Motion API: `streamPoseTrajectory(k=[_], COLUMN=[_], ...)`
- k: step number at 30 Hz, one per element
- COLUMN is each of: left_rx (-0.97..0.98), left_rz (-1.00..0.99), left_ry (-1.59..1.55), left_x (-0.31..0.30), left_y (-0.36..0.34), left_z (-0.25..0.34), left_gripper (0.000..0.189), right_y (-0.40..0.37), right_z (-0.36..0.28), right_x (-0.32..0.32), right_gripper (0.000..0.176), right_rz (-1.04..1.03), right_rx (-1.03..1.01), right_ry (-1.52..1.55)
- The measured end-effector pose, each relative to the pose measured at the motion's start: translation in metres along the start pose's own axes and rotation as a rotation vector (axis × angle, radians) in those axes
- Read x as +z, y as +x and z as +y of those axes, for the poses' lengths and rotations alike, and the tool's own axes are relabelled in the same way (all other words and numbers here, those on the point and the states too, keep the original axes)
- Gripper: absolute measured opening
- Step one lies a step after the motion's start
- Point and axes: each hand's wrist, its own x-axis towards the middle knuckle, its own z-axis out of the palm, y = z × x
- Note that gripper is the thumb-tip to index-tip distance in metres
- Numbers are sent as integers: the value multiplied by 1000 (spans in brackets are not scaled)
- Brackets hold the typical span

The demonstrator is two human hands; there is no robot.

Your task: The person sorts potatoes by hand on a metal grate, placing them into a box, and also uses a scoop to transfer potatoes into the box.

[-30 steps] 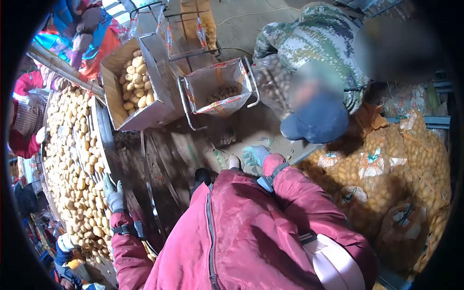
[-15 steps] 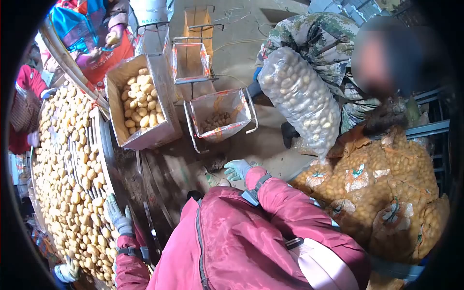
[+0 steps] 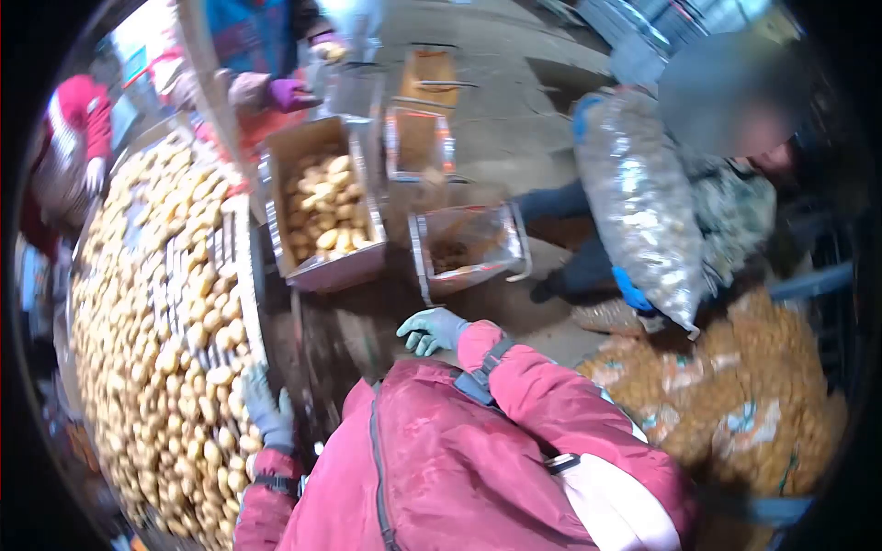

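Note:
My left hand (image 3: 267,410), in a grey glove, rests at the near rim of the sorting table, fingers stretched out and apart, holding nothing. Beside its fingertips lie many loose potatoes (image 3: 175,367) over a slatted surface. In front of my jacket hovers my right hand (image 3: 432,331), also gloved, with loosely bent fingers and no object in it. Nearest ahead of it stands a metal-framed bag holder (image 3: 469,239) with a few small potatoes at its bottom. A cardboard box (image 3: 344,271) with potatoes stands to the left of that holder.
On the right a person (image 3: 744,202) in camouflage holds a full clear bag of potatoes (image 3: 643,202). Filled mesh sacks (image 3: 726,395) are piled below it. Two co-workers' sleeves (image 3: 96,115) (image 3: 253,92) show across the table. Another framed holder (image 3: 420,142) stands farther back.
My view has swung left, so the scene sits farther right. My right hand's fingers have bent downward. The person with the clear bag has turned and lifted it, a blue glove beneath.

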Motion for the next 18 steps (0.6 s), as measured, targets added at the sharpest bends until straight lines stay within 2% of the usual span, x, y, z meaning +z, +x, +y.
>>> streamPoseTrajectory(k=[2, 4, 8, 9, 10, 11, 12, 14, 15, 16, 18], left_rx=[-31, -72, -135, -135, -144, -148, -156, -209, -212, -214, -207], left_rz=[-18, 3, 29, 27, 48, 45, 35, 24, 65, 103, 173], left_ry=[-48, -56, 15, 20, 82, 40, -6, -3, -5, -7, -9], left_x=[-10, -11, 1, -3, 41, 19, -5, -3, -7, -11, -18], left_y=[3, 1, -5, -3, -16, -13, -7, -13, -14, -15, -16], left_z=[12, 14, 6, 8, -12, -2, 9, 4, 1, -1, -5], left_gripper=[75, 72, 74, 76, 75, 74, 73, 70, 67, 63, 57], right_y=[7, 19, 39, 46, 53, 62, 70, 89, 104, 137, 175], right_z=[-25, -31, -79, -90, -100, -108, -115, -133, -138, -133, -129], right_x=[23, 44, 102, 116, 129, 142, 157, 194, 206, 212, 238], right_gripper=[22, 21, 27, 31, 36, 38, 39, 38, 38, 35, 32], right_rz=[-26, -56, -29, -69, -100, -185, -232, -315, -430, -450, -589], right_rx=[184, 51, 119, 125, 125, 149, 100, 43, 61, -174, -183], right_ry=[279, 197, 72, -4, -74, -75, -131, -224, -129, -450, -350])
